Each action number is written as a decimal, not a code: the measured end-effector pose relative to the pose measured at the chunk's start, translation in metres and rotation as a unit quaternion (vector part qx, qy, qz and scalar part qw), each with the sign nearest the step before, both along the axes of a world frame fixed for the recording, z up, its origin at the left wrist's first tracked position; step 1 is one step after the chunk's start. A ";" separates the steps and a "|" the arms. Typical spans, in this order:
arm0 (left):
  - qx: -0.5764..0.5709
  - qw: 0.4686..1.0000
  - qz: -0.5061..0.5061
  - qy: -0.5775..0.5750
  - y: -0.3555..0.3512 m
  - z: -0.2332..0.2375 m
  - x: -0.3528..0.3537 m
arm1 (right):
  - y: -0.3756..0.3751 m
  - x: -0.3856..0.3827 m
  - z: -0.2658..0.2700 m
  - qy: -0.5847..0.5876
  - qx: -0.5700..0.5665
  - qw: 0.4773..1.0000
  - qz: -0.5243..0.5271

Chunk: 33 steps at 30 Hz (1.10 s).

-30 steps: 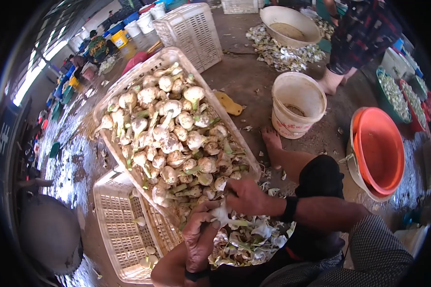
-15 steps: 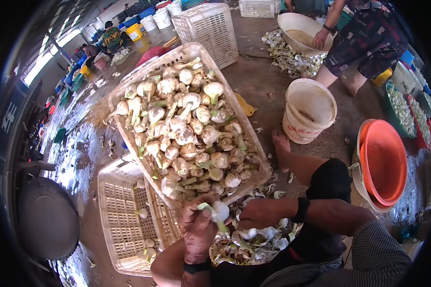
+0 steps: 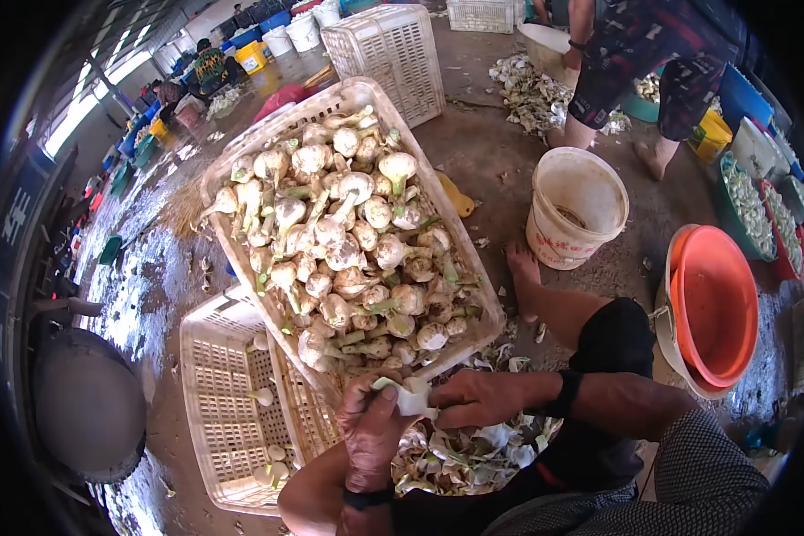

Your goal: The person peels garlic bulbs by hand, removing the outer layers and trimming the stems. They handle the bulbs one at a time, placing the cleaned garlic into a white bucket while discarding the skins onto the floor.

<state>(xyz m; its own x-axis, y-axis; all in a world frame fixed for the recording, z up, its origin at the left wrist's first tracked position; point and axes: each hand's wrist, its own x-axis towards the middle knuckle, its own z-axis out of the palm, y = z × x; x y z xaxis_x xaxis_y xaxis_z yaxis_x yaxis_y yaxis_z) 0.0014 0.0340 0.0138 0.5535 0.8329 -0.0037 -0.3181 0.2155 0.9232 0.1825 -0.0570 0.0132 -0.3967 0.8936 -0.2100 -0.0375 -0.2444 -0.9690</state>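
My left hand (image 3: 368,433) is closed around a pale garlic bulb (image 3: 409,398) with a green stem end, just below the near edge of a tilted plastic crate (image 3: 460,223). The fingers of my right hand (image 3: 481,398) are pinched at the bulb's other side, on its whitish outer skin. That crate is heaped with unpeeled garlic bulbs (image 3: 344,241) with dirty skins and short stems. Under my hands lies a pile of garlic peelings (image 3: 478,456). A lower crate (image 3: 207,438) at the left holds several clean white bulbs (image 3: 272,469).
A white bucket (image 3: 570,241) stands beyond my bare foot. Orange basins (image 3: 722,304) are at the right. Another person (image 3: 657,76) stands at the back right beside more peelings (image 3: 531,94). An upright crate (image 3: 389,67) is behind the heaped one.
My right hand has moved left and up to the bulb, and a whitish piece of skin now spans my fingers. The other person has straightened, with a hand farther back by the basin.
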 end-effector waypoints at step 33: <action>0.057 0.948 -0.176 0.259 0.013 0.029 -0.014 | -0.008 0.006 0.008 -0.137 0.204 0.969 -0.037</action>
<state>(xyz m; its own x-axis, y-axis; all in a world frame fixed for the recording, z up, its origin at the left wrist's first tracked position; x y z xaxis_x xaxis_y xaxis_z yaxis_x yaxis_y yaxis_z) -0.0121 0.0466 0.0429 0.7450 0.6090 -0.2722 0.2577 0.1136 0.9595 0.1886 -0.0646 0.0212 -0.3079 0.9482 0.0776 0.2319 0.1539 -0.9605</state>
